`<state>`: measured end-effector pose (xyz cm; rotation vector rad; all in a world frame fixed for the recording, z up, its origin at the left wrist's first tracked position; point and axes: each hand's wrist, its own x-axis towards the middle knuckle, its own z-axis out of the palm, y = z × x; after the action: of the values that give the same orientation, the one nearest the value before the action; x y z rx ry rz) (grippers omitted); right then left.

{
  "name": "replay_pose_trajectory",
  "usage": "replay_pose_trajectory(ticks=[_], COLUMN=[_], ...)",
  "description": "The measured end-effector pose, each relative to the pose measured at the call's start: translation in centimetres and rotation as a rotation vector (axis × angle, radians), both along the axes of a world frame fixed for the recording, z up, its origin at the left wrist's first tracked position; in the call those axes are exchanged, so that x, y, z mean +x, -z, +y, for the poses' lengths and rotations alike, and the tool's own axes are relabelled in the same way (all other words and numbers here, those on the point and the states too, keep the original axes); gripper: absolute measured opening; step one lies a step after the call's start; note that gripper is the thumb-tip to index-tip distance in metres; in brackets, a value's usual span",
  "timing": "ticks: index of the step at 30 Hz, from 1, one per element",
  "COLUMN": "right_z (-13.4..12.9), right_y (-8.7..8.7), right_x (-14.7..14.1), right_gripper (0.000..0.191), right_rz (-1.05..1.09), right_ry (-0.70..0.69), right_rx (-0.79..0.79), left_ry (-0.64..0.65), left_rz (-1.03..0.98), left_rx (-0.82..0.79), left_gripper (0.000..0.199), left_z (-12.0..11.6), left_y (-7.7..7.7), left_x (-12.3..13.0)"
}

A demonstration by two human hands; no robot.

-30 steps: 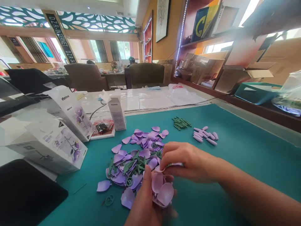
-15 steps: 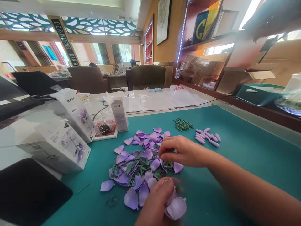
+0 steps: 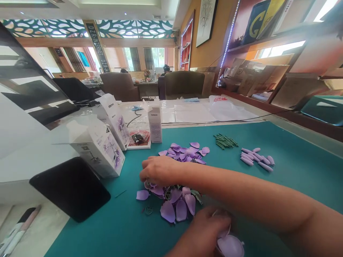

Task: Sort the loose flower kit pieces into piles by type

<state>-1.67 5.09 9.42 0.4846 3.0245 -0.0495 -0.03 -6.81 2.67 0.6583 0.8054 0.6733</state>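
My left hand (image 3: 205, 228), low in the view, is closed around several light purple plastic petals (image 3: 230, 246) that stick out past the fingers. My right hand (image 3: 159, 170) reaches across the pile to its left side. Its fingers curl down at the edge of the purple petals (image 3: 168, 211), and whatever is between the fingertips is hidden. Some green parts show among the petals, partly covered by my right forearm. A single petal (image 3: 142, 195) lies just below the right fingers, with a small green ring (image 3: 148, 210) nearby.
Green sticks (image 3: 225, 141) and purple pods (image 3: 257, 157) lie in groups on the green mat (image 3: 128, 232). Flower-printed boxes (image 3: 98, 150) and a black tablet-like slab (image 3: 72, 189) stand or lie at left. Behind are a narrow white box (image 3: 155, 125) and a bagged circuit board (image 3: 137, 138).
My right hand has moved left across the pile, from its right side to its left edge. The left hand still holds its petals. The camera view has turned left.
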Motion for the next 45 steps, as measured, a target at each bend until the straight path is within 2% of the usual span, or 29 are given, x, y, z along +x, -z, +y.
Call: replay_pose_trajectory(ticks=[7, 15, 19, 25, 29, 33, 35, 38, 42, 45], right_z=[1.0, 0.9, 1.1, 1.1, 0.6, 0.5, 0.7, 0.8, 0.0, -1.5], right_y=[0.9, 1.1, 1.6, 3.1, 3.5, 3.5, 3.3, 2.4, 0.3, -1.1], right_x=[-3.2, -3.6, -3.2, -1.7, -0.6, 0.0, 0.5, 2.1, 6.2, 9.8], right_gripper=[0.025, 0.027, 0.015, 0.012, 0.016, 0.017, 0.014, 0.006, 0.006, 0.004], right_rz=[-0.163, -0.225, -0.133, 0.126, 0.241, 0.287, 0.301, 0.395, 0.648, 0.721], right_ry=[-0.073, -0.064, -0.094, -0.100, -0.070, -0.064, -0.033, 0.126, 0.350, 0.415], right_rx=[0.079, 0.092, 0.146, 0.344, 0.473, 0.500, 0.445, 0.241, -0.241, -0.579], left_ry=[0.020, 0.024, 0.004, -0.004, -0.009, -0.010, -0.002, 0.018, 0.028, 0.004], left_rz=[0.044, 0.031, -0.009, -0.118, -0.113, -0.092, -0.067, -0.027, -0.024, -0.004], left_rx=[-0.007, -0.039, -0.030, -0.007, 0.001, -0.012, -0.032, -0.064, -0.073, -0.121], left_gripper=[0.014, 0.020, 0.019, 0.021, 0.020, 0.027, 0.030, 0.037, 0.045, 0.052], left_z=[0.1, -0.1, 0.0, -0.1, -0.1, 0.0, -0.1, -0.1, -0.1, 0.0], left_y=[-0.6, -0.6, 0.1, 0.0, -0.1, 0.7, 1.0, 0.9, 0.2, -0.1], left_x=[0.0, -0.1, 0.2, 0.2, 0.2, 0.2, 0.1, -0.1, -0.3, -0.2])
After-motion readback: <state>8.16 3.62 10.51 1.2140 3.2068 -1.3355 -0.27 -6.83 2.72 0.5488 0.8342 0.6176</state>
